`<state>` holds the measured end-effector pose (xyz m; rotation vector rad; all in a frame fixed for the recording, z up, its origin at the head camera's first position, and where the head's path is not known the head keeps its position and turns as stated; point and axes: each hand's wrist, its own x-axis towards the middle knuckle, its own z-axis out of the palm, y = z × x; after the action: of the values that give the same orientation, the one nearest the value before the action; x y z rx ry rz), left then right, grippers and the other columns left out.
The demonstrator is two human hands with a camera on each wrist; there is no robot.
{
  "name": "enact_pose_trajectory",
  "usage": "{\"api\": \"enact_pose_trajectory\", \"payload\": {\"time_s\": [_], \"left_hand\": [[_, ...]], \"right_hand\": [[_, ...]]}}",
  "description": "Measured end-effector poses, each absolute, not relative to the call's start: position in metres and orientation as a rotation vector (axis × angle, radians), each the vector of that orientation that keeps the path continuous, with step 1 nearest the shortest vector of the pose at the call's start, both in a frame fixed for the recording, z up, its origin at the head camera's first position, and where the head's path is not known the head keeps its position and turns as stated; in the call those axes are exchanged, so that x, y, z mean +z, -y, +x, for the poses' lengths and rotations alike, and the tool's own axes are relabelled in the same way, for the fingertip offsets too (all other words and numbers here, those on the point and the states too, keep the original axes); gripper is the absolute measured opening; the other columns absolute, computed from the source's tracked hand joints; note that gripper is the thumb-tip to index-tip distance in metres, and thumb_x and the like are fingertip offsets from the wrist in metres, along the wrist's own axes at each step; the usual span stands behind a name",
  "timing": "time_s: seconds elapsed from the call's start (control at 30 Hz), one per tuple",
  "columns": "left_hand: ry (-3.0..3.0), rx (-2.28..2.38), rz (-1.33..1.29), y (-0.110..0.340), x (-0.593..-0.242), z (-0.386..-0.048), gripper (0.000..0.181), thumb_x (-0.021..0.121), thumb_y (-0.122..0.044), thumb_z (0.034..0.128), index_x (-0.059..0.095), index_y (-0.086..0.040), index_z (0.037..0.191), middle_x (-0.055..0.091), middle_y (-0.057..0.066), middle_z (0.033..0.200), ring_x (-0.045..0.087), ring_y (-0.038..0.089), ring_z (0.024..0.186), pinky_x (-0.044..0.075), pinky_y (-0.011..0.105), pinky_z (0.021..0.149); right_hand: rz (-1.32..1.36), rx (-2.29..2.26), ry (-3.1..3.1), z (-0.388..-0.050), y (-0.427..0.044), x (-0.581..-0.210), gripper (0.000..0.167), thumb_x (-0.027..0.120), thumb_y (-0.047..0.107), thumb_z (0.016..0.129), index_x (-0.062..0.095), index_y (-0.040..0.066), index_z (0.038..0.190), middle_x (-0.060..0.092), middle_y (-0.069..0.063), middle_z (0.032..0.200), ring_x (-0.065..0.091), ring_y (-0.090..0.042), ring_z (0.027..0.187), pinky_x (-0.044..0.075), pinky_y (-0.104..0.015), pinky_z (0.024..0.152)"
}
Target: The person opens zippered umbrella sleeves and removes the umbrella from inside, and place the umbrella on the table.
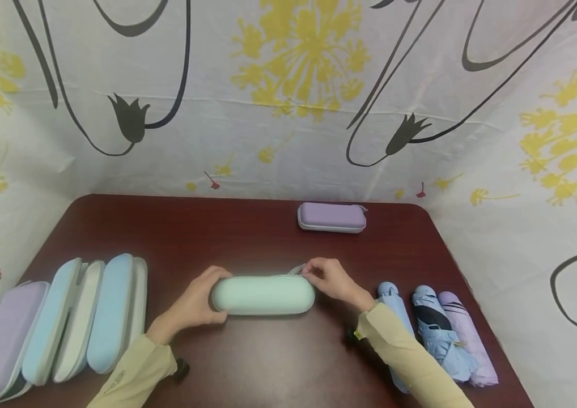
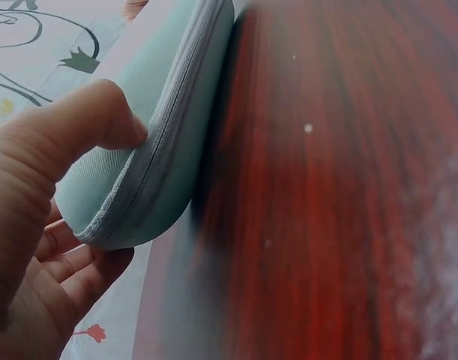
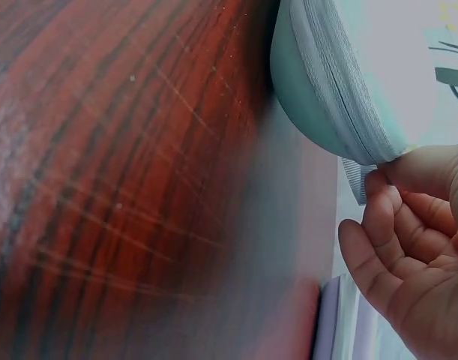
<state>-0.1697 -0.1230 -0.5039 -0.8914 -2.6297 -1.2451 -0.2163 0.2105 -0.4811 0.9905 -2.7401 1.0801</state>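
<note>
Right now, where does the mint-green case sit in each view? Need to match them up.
Head: mint-green case just below centre, between the left hand and right hand.
Left wrist: upper left, running to the top edge, left hand at its lower end.
Right wrist: upper right, right hand at its lower end.
Shared landmark: dark red tabletop.

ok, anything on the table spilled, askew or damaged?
Mainly the middle blue umbrella at right: its fabric bunches loosely, whereas the purple umbrella beside it is rolled slim. Also, one purple case lies alone at the back, apart from the left-hand row of cases. The mint case shows no damage; no spill visible.
</note>
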Motion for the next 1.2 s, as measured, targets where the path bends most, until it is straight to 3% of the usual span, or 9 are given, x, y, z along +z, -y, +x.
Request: {"api": "enact_pose_trajectory", "payload": {"time_s": [0.5, 1.2], "left_hand": [[2.619, -1.227, -0.821, 0.123, -0.504, -0.162, 0.062, 0.078, -0.011, 0.0522, 0.056, -0.009, 0.11, 0.055, 0.0, 0.109, 0.055, 0.016, 0.094, 0.049, 0.038, 0.077], [2.688, -1.18, -0.473, 0.114, -0.508, -0.153, 0.058, 0.078, -0.016, 0.0525, 0.059, -0.005, 0.107, 0.058, 0.004, 0.102, 0.059, 0.022, 0.089, 0.051, 0.041, 0.074]], "right_hand": [[1.041, 0.913, 2.761, -0.202, -0.22, -0.483, 0.009, 0.067, -0.001, 0.082, 0.064, 0.008, 0.082, 0.061, 0.002, 0.079, 0.056, -0.01, 0.074, 0.051, -0.028, 0.068], [0.709, 0.918, 2.85, -0.178, -0.21, -0.482, 0.007, 0.066, -0.001, 0.079, 0.065, 0.006, 0.079, 0.063, -0.002, 0.078, 0.061, -0.013, 0.073, 0.05, -0.026, 0.064]]}}
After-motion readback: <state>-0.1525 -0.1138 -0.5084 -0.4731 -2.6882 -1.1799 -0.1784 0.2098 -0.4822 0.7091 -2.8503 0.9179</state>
